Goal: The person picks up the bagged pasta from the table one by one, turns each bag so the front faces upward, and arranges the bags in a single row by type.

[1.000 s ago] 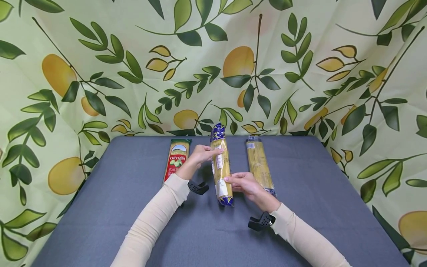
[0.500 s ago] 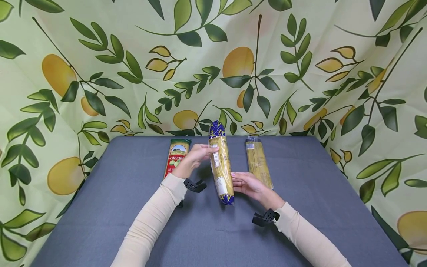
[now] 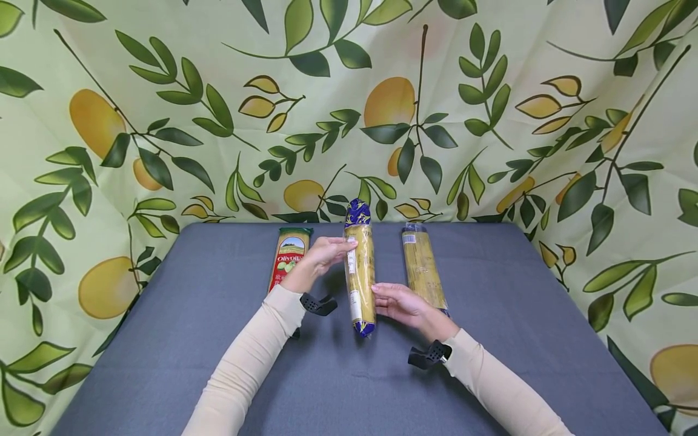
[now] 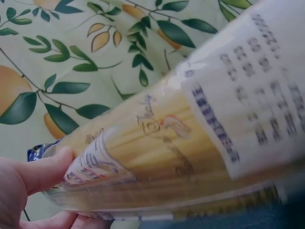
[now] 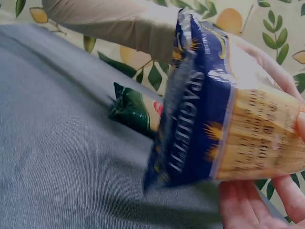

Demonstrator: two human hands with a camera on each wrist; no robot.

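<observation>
Both hands hold the blue-ended spaghetti pack above the table's centre: left hand fingers clamped near its far end, right hand fingers curled round its near end.

A staged recording set, probably, not a home kitchen: a lemon-print cloth backdrop hangs wrinkled around a grey-covered table, hiding the room beyond.

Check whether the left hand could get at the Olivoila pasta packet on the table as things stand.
Probably yes, but not at once: the left hand grips the blue-ended spaghetti packet. The Olivoila packet lies right beside that wrist on the grey table, nothing covering it.
</observation>
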